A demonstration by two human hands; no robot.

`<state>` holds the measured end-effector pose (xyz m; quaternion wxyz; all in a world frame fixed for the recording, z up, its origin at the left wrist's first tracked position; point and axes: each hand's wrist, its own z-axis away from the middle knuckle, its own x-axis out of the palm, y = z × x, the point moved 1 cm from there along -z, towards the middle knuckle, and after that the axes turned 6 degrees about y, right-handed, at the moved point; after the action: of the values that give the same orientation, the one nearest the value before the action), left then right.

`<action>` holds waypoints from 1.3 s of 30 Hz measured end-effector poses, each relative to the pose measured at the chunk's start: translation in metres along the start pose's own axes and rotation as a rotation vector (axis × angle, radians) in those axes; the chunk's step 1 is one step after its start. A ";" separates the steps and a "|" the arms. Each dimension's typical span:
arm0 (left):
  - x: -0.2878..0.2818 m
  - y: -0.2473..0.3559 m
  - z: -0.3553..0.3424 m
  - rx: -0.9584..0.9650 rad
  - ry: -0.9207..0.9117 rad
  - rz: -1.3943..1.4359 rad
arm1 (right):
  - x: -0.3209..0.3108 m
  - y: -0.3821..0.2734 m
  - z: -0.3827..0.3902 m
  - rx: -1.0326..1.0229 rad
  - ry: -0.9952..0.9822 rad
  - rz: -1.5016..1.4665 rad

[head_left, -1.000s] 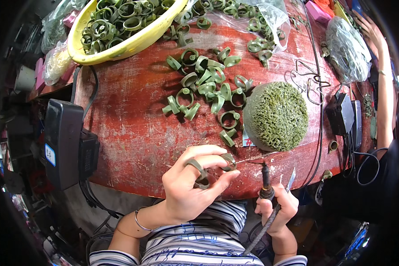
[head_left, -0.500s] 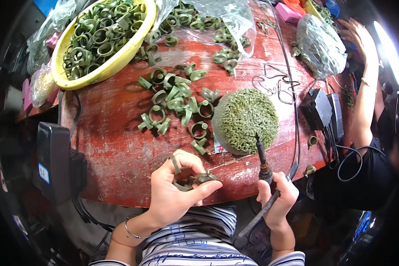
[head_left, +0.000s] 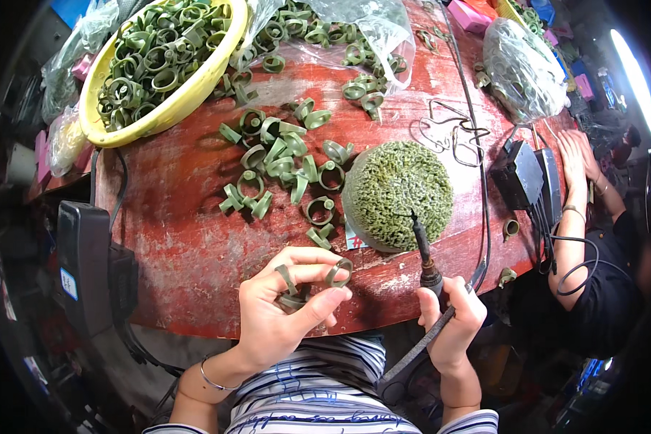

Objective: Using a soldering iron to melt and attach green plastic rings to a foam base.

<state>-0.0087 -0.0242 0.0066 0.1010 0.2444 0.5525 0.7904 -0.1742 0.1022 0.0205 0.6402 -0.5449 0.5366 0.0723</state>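
My left hand pinches a green ring between thumb and fingertips. Another ring sits around one of its fingers, and a further one is tucked in the palm. In my right hand is a soldering-iron-like heated pen, its thin dark tip pointing away from me. That tip lies over a round, crumbly green mass in a pale tub; whether it touches cannot be made out. Several loose green rings lie to the left of the tub.
A yellow basin heaped with rings stands far left. Clear plastic bags lie at the back. Black power boxes and cables are on the right, another black box at left. A co-worker's hands rest at the right edge.
My left hand has turned the pinched ring so its opening now shows. The pen tip has shifted slightly left and away. The co-worker's arm has come down nearer from the back right.
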 end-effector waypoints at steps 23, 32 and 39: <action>-0.002 -0.005 0.001 0.200 0.077 -0.227 | 0.014 -0.007 0.020 -0.234 -0.159 -0.136; -0.004 -0.005 0.001 0.195 0.077 -0.280 | 0.015 -0.007 0.019 -0.226 -0.163 -0.135; -0.005 -0.005 0.000 0.277 0.058 -0.325 | 0.015 -0.007 0.019 -0.226 -0.177 -0.131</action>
<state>-0.0054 -0.0246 0.0001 0.1767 0.1408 0.6907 0.6870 -0.1515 0.1071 0.0106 0.6228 -0.6389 0.4299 0.1382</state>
